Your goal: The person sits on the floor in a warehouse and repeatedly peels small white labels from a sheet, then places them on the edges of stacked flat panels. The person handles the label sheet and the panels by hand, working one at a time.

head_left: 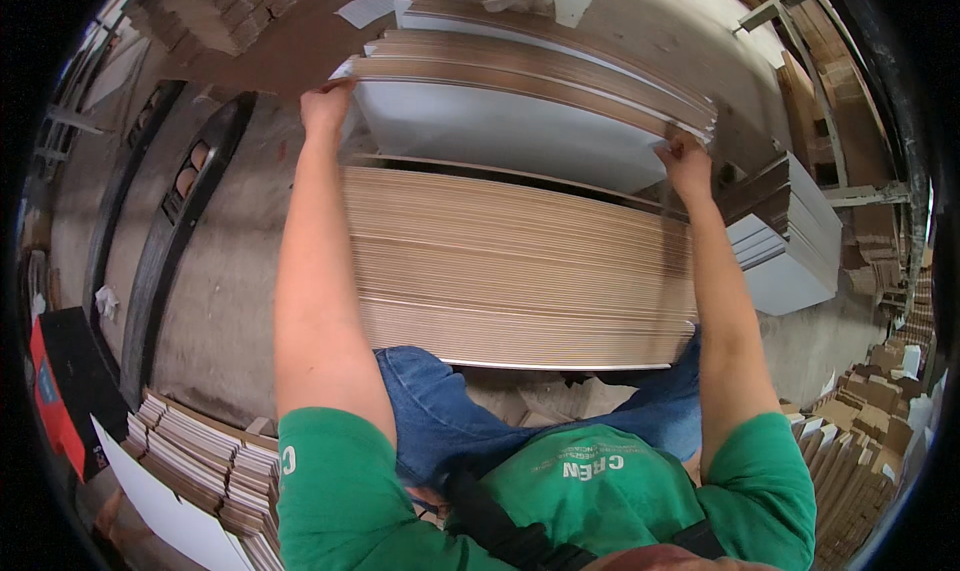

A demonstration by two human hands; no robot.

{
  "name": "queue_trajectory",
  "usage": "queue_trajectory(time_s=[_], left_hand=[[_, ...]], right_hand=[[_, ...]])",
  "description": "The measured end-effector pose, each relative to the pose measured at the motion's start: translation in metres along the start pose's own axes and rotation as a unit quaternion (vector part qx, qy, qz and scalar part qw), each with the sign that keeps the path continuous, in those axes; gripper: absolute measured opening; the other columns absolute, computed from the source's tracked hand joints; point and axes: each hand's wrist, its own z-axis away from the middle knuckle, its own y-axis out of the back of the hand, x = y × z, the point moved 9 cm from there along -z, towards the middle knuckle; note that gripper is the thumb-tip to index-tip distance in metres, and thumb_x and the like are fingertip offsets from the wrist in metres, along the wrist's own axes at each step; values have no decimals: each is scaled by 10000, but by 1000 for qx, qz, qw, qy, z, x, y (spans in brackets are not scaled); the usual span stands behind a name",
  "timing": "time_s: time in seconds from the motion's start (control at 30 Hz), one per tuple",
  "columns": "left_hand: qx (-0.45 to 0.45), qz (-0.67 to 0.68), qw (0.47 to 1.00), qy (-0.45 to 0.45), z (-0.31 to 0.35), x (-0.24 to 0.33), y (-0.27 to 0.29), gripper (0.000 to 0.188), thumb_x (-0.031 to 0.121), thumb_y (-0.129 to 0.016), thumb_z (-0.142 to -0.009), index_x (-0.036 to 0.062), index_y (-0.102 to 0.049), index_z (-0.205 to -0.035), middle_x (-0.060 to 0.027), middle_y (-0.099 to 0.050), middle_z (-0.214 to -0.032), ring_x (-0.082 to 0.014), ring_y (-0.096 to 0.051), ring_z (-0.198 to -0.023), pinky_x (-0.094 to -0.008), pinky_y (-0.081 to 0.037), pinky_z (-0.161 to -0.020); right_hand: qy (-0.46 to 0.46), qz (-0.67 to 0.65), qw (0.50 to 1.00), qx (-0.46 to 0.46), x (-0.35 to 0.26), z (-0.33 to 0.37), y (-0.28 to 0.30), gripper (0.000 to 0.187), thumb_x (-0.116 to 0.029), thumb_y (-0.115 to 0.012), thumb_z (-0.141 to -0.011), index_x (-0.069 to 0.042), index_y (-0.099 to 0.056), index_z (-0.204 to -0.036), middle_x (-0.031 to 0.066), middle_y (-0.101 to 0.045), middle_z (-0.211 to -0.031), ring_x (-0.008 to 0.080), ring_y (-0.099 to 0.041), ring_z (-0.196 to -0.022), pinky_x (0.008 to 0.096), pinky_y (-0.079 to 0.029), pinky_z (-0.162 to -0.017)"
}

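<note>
Concrete floor [230, 281], cardboard sheets [500, 126], lengthwise left-to-right

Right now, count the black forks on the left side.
2: one fork nearer the left hand, the other fork farther left. More may be hidden.

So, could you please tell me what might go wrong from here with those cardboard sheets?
The bare left hand and right hand grip the white-faced cardboard sheets near their ends, so the thin edges could cut skin. The sheets look staggered, so some might slide out of line. Loose papers on the floor beyond could be slippery underfoot.
</note>
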Motion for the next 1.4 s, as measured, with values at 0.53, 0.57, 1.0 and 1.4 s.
queue_trajectory(time_s=[0.53,0.57,1.0,1.4], left_hand=[[-174,0,985,20,24,21,-3,555,-82,-459,-585,42,-591,-1109,-72,-588,-805,-148,-498,-735,-263,-390,-692],[-167,-7,985,33,22,18,-2,554,-84,-461,-579,31,-590,-1105,-72,-589,-807,-151,-498,-731,-270,-393,-692],[54,-95,993,-32,5,1,-3,506,508,-720,-629,65,-681,-870,-105,-657,-940,-259,-594,-942,-352,-427,-838],[-87,1,996,-32,11,10,-6,277,115,-596,-722,31,-650,-980,-32,-597,-746,-123,-477,-656,-269,-376,-595]], right_hand=[[-93,-390,916,-23,-47,6,-18,232,45,-621,-671,-25,-536,-875,72,-584,-844,162,-562,-779,295,-466,-697],[-79,-319,944,-14,-50,7,-25,236,45,-617,-669,-35,-532,-875,83,-583,-851,177,-566,-772,305,-469,-688],[272,147,943,122,-72,12,-45,264,-89,-627,-701,-62,-496,-929,109,-521,-992,294,-543,-838,382,-512,-622],[122,8,988,98,-19,40,34,272,-226,-661,-743,-73,-583,-954,139,-578,-974,316,-515,-932,404,-435,-782]])
